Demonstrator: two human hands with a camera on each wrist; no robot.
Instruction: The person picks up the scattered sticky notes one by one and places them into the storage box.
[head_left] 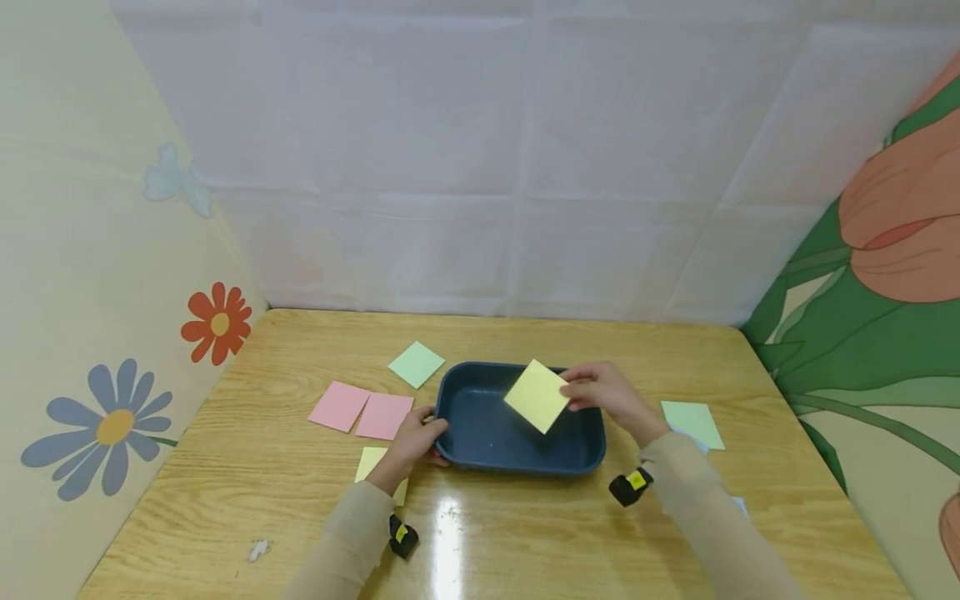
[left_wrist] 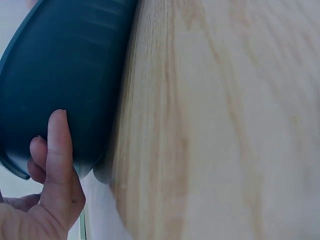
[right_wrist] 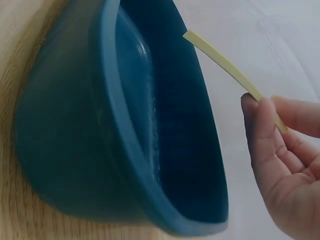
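Observation:
My right hand (head_left: 606, 392) pinches a yellow sticky note (head_left: 537, 397) at its right corner, between thumb and fingers. The note is held above the dark blue plastic tub (head_left: 480, 429); in the right wrist view it shows nearly edge-on, slightly bowed, past the tub's rim. At the tub's left end my left hand (head_left: 412, 442) holds the wall, thumb at the rim and fingers along the outside. In the left wrist view those fingers (left_wrist: 59, 145) lie against the tub's outer wall. The visible inside of the tub shows bare floor.
Left of the tub lie two pink notes (head_left: 339, 406), a green note (head_left: 417, 364) and a yellow note (head_left: 371, 460) partly under my left wrist. To the right are another green note (head_left: 697, 422) and blue ones mostly hidden by my right sleeve. A white scrap (head_left: 258, 550) lies front left.

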